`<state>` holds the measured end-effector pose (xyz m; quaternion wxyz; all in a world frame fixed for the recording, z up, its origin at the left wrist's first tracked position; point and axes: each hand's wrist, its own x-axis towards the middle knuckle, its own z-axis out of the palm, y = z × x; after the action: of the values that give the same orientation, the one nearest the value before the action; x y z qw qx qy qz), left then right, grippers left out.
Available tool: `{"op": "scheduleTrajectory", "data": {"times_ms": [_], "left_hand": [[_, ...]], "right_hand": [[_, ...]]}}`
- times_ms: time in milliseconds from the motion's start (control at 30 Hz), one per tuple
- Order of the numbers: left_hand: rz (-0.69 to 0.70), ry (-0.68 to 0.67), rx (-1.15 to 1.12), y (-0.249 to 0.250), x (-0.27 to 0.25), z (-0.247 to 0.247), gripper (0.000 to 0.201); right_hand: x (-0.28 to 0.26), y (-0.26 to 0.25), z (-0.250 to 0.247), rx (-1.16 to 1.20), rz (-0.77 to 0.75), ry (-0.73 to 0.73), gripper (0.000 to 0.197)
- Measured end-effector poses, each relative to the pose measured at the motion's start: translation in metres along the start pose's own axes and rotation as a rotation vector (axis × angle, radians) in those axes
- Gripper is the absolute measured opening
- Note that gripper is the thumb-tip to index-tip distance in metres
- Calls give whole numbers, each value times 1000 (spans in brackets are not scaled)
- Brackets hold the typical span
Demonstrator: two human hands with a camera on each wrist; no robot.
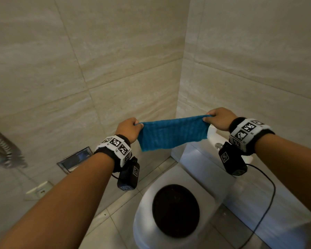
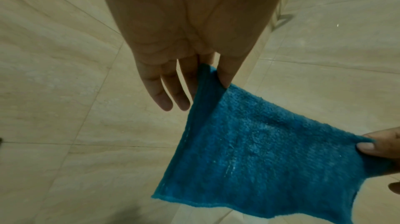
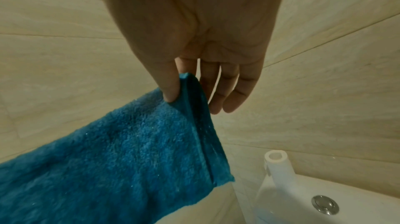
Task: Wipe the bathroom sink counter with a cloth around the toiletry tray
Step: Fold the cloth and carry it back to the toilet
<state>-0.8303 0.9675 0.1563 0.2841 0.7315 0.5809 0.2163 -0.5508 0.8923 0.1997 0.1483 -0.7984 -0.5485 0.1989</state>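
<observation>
A blue terry cloth (image 1: pixel 172 134) hangs stretched in the air between my two hands, above the toilet. My left hand (image 1: pixel 131 129) pinches its upper left corner between thumb and forefinger. In the left wrist view the cloth (image 2: pixel 270 155) spreads out below that hand (image 2: pixel 207 77), whose other fingers stay straight. My right hand (image 1: pixel 215 120) pinches the upper right corner. The right wrist view has the thumb of the right hand (image 3: pixel 179 89) pressed on the cloth (image 3: pixel 121 155), the remaining fingers loose. No sink counter or toiletry tray is in view.
A white toilet (image 1: pixel 145 221) with a dark bowl stands below, its cistern (image 1: pixel 201 159) with a chrome flush button (image 1: pixel 218 145) against the corner. A white spray bottle (image 3: pixel 279 174) sits on the cistern. Beige tiled walls close in; a metal wall recess (image 1: pixel 75 159) lies left.
</observation>
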Motion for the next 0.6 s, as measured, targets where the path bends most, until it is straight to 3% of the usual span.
{"op": "scheduleTrajectory", "data": {"times_ms": [100, 400, 600], "left_hand": [[-2, -29, -79, 1, 1, 1, 30], [-41, -60, -414, 31, -3, 13, 18], [-67, -136, -528, 53, -5, 31, 17]], "right_hand": [[0, 1, 1, 62, -3, 21, 24], [-6, -15, 16, 302, 30, 47, 16], [-14, -38, 34, 511, 36, -76, 12]]}}
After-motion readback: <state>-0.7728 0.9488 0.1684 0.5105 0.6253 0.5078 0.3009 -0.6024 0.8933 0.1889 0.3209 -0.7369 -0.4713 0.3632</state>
